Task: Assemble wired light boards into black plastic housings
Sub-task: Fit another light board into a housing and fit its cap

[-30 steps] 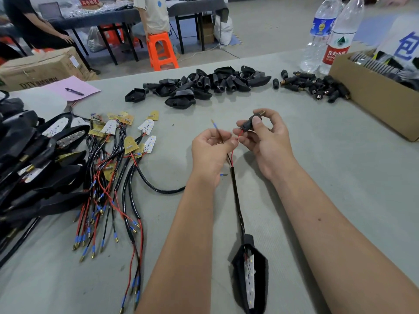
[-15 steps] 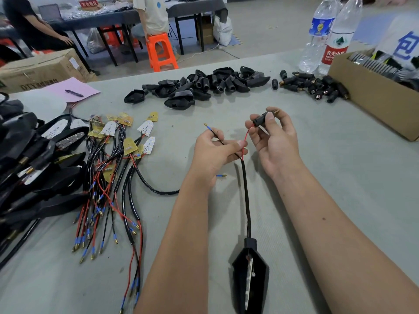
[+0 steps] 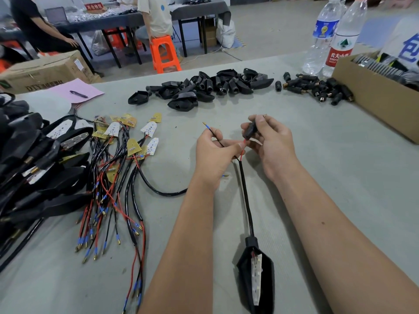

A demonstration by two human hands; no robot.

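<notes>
My left hand (image 3: 214, 152) pinches the thin black and red wires (image 3: 217, 139) that split from a black sleeved cable (image 3: 246, 196). That cable runs down to a black plastic housing (image 3: 256, 277) lying near the table's front edge, with a white light board (image 3: 257, 276) inside it. My right hand (image 3: 269, 141) holds a small black threaded connector (image 3: 252, 130) just above the red wire's end. The black wire's blue-and-brass tip (image 3: 206, 125) sticks up to the left.
Loose wired light boards (image 3: 127, 141) lie left of centre. Finished housings (image 3: 34, 159) pile at the left edge. Empty black housings (image 3: 204, 87) and small connectors (image 3: 317, 88) lie at the back. A cardboard box (image 3: 374, 98) and two water bottles (image 3: 333, 35) stand at the right.
Both hands have shifted slightly; my right hand has brought the connector closer to the red wire's end, and the housing has turned a little on the table.
</notes>
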